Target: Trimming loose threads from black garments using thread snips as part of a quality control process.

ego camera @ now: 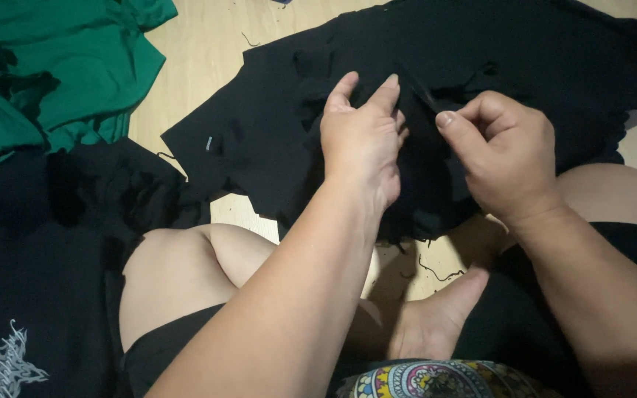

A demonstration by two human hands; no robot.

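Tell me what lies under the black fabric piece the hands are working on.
Pale wooden floor shows around the black fabric piece, so it rests there. The left hand presses on it; the right hand pinches a thread. Anything beneath the cloth is covered.

The green garment point(53, 74) is cut off by the top and left edges. The fingertips of the left hand point(359, 144) are buried in the black fabric point(481, 51), so the grip cannot be judged. Whatever is pinched by the right hand point(499, 158) is too thin to be identified.

Black cloth point(274, 125); green fabric point(60, 66); pale wood floor point(200, 51) — black garment point(23, 295), grey-white star print point(1, 365).
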